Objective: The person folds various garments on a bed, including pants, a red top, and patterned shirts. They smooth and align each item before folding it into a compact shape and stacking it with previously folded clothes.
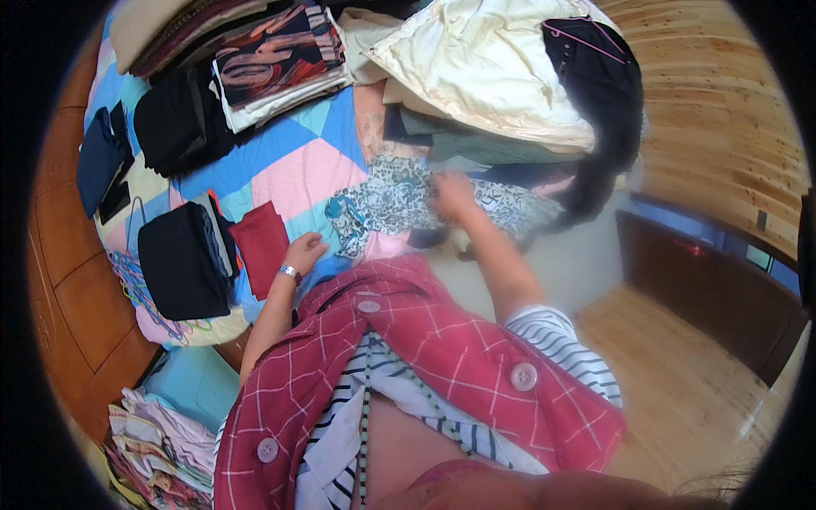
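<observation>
A grey and white patterned garment (pixel 395 197) with teal at its left end lies spread at the near side of the bed. My right hand (pixel 452 196) rests on its middle with bent fingers; whether it grips the cloth is hidden. My left hand (pixel 306 254), with a metal watch at the wrist, hovers over the quilt to the left of the garment, its fingers slightly curled and holding nothing. A folded red cloth (pixel 261 248) lies just left of that hand, beside a folded black stack (pixel 182 261). A pink cloth (pixel 384 245) shows under the garment's near edge.
Folded clothes, among them a patterned piece (pixel 274 57), stand at the back left. A cream garment (pixel 491 70) and a black garment (pixel 599 95) with a pink hanger (pixel 590 38) lie at the back right. Loose hangers (pixel 150 299) lie left, above a blue box (pixel 194 382).
</observation>
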A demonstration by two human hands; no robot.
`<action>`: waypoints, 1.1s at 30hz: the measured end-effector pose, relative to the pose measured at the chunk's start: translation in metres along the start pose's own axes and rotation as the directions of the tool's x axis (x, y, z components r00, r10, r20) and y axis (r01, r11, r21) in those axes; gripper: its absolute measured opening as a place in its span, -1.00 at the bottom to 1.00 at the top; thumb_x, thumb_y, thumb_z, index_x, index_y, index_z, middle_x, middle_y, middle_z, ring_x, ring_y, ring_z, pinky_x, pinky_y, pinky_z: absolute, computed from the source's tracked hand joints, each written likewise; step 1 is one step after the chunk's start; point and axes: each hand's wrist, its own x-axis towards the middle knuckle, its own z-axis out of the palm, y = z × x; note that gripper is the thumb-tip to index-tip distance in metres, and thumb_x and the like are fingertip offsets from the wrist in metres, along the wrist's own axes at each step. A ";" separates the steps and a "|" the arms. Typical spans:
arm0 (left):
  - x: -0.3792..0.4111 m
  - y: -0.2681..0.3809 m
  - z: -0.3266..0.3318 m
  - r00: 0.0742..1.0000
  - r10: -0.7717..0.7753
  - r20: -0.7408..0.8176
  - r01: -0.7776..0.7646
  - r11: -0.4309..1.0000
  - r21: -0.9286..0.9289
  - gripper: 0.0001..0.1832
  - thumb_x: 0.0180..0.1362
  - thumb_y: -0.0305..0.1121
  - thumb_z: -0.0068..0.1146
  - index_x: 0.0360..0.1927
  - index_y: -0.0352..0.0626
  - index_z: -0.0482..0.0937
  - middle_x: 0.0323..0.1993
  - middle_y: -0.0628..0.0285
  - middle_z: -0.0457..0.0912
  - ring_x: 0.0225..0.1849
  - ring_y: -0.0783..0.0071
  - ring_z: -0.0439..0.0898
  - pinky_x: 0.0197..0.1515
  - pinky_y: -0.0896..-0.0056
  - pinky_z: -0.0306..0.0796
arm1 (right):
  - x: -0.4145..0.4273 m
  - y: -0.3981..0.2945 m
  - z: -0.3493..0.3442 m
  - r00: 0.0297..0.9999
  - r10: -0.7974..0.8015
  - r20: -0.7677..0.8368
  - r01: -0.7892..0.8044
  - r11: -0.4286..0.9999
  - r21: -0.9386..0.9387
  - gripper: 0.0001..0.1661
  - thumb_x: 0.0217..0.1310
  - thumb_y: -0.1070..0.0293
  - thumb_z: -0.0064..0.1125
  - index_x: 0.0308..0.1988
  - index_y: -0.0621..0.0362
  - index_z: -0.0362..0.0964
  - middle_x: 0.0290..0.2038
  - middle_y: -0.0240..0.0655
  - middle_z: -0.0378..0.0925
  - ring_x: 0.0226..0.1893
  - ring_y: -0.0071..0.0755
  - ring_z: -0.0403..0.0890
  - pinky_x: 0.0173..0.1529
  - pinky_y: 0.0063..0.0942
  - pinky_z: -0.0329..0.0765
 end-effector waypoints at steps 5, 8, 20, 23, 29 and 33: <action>-0.026 0.036 0.036 0.985 0.019 0.169 -0.066 0.959 0.275 -0.29 -0.10 0.06 0.29 0.05 -0.23 0.51 0.02 -0.08 0.55 0.02 0.05 0.55 0.06 0.18 0.42 | -0.022 -0.008 0.008 0.970 -0.072 0.231 0.102 0.988 -0.119 -0.80 -0.09 0.19 0.13 -0.44 0.03 0.56 -0.41 -0.15 0.57 -0.29 -0.02 0.58 -0.18 -0.10 0.47; -0.018 0.048 0.050 0.986 -0.071 0.149 0.002 0.908 0.418 -0.53 -0.04 -0.02 0.20 -0.14 -0.13 0.63 -0.12 -0.06 0.61 -0.09 -0.05 0.56 -0.03 0.13 0.44 | -0.025 -0.017 -0.005 0.974 -0.148 0.169 0.160 0.985 -0.058 -0.78 0.01 0.21 0.05 -0.51 0.06 0.55 -0.44 -0.16 0.58 -0.30 -0.01 0.56 -0.19 -0.10 0.44; 0.018 0.049 -0.041 0.813 0.079 -0.576 -0.158 0.984 -0.088 -0.76 0.13 -0.43 0.09 -0.14 -0.26 0.62 -0.46 0.11 0.67 -0.47 0.45 0.59 -0.36 0.37 0.43 | -0.053 0.006 -0.064 0.768 0.241 -0.593 -0.019 0.935 0.355 -0.82 0.15 0.32 0.12 -0.32 0.14 0.59 -0.41 -0.22 0.57 -0.30 -0.09 0.53 -0.19 -0.20 0.43; 0.026 0.052 -0.040 0.799 0.051 -0.599 -0.097 0.994 -0.045 -0.76 0.12 -0.45 0.08 -0.14 -0.25 0.62 -0.51 0.17 0.64 -0.50 0.47 0.58 -0.42 0.37 0.42 | -0.059 0.012 -0.051 0.762 0.333 -0.555 -0.150 0.925 0.349 -0.84 0.16 0.34 0.11 -0.32 0.14 0.59 -0.42 -0.17 0.55 -0.34 -0.05 0.53 -0.23 -0.17 0.45; 0.023 0.057 -0.012 0.872 -0.380 -0.309 0.197 0.850 -0.489 -0.77 0.20 -0.46 0.01 -0.10 -0.22 0.60 -0.58 0.29 0.55 -0.76 0.55 0.46 -0.78 0.50 0.36 | -0.066 -0.002 -0.017 0.903 0.238 -0.357 -0.144 0.952 0.270 -0.83 0.06 0.37 0.16 -0.28 0.11 0.59 -0.37 -0.13 0.55 -0.26 0.02 0.55 -0.15 -0.15 0.50; 0.009 0.049 -0.006 0.886 -0.380 -0.266 0.227 0.856 -0.465 -0.75 0.21 -0.45 0.00 -0.06 -0.24 0.57 -0.57 0.27 0.56 -0.76 0.54 0.46 -0.78 0.49 0.35 | -0.021 -0.035 -0.030 0.918 0.113 -0.380 -0.004 0.961 0.276 -0.74 0.04 0.39 0.15 -0.19 0.08 0.56 -0.30 -0.16 0.53 -0.20 -0.02 0.52 -0.10 -0.17 0.47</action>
